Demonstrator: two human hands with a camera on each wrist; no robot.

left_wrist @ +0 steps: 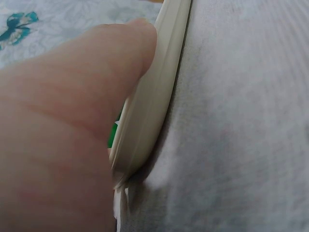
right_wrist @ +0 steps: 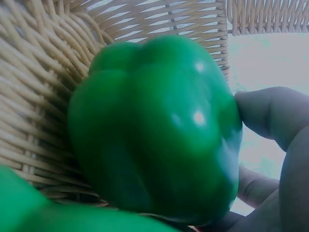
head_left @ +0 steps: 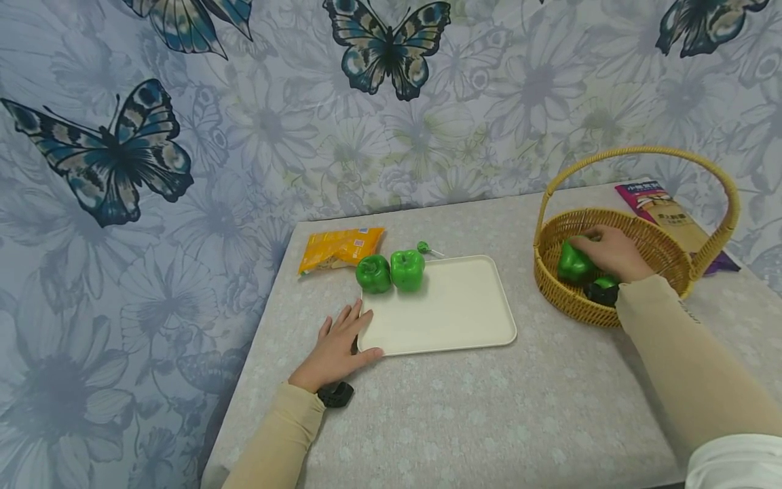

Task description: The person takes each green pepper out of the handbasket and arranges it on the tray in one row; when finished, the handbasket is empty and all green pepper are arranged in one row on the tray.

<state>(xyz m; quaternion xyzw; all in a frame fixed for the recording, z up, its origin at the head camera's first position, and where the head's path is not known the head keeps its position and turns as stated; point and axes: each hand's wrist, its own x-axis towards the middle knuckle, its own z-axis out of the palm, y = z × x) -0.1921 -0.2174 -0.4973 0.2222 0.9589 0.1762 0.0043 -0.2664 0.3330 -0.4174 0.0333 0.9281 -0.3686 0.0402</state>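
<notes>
My right hand (head_left: 601,250) reaches into a woven basket (head_left: 565,295) and grips a green bell pepper (head_left: 571,263). In the right wrist view that pepper (right_wrist: 154,130) lies against the basket wall (right_wrist: 38,87) with my fingers (right_wrist: 275,116) curled round its side. A second green pepper (head_left: 606,281) lies beside it in the basket. My left hand (head_left: 345,333) rests flat on the table, fingers straight, its thumb (left_wrist: 72,121) touching the front-left rim of a cream tray (head_left: 452,312). Two green peppers (head_left: 373,274) (head_left: 407,269) stand at the tray's far-left corner.
A yellow snack bag (head_left: 339,248) lies behind the tray's left corner, with a small green stick-mounted object (head_left: 424,248) next to it. A printed packet (head_left: 666,210) lies behind the basket. The basket's tall handle (head_left: 641,153) arches over my right hand. The table's left edge is close to my left hand.
</notes>
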